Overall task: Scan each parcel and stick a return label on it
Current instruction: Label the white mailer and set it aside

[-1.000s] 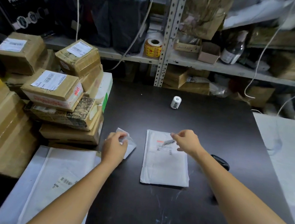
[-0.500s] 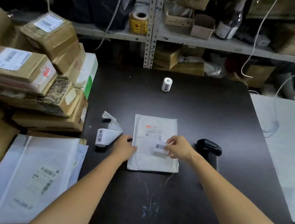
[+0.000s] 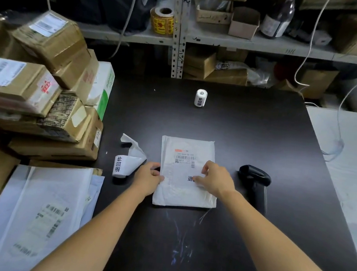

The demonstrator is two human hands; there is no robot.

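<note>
A white padded mailer parcel lies flat on the black table, with a printed barcode near its top. My right hand presses a white return label onto the parcel's middle right; only its first character shows past my fingers. My left hand rests on the parcel's left edge, holding it down. A curled strip of label backing with one printed label lies just left of my left hand. A black barcode scanner lies to the right of the parcel.
A small roll of return labels stands upright at the table's far middle. Stacked cardboard parcels fill the left side. White mailer bags lie at front left. Metal shelving with boxes stands behind; a white surface adjoins on the right.
My left hand dropped the label strip and moved onto the parcel's left edge. My right hand carried the label down from the barcode area and pressed it onto the parcel's middle.
</note>
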